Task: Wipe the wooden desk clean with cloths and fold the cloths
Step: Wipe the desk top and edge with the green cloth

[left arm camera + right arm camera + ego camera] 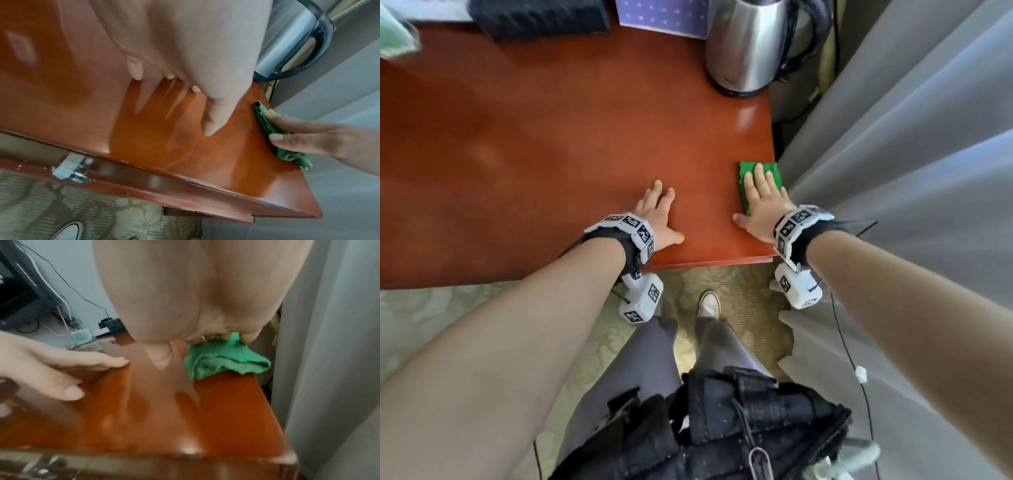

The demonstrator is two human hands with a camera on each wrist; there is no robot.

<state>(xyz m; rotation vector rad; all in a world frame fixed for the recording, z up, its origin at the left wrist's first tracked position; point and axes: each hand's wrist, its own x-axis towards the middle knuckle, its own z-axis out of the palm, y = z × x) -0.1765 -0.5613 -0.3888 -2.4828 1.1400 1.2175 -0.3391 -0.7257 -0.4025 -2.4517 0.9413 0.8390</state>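
A green cloth (748,168) lies bunched at the near right corner of the red-brown wooden desk (551,154). My right hand (760,198) lies flat on it with straight fingers pressing down; the right wrist view shows the fingertips (224,337) on the cloth (222,363). My left hand (657,212) rests flat and open on the bare desk a little to the left, holding nothing. In the left wrist view, the left hand's fingers (135,68) touch the wood and the cloth (267,126) shows under the right hand (298,134).
A steel kettle (750,44) stands at the back right of the desk. A black object (537,17) and a purple box (661,15) sit along the back edge. A grey curtain (911,154) hangs right beside the desk's right edge. Patterned carpet (465,315) lies below.
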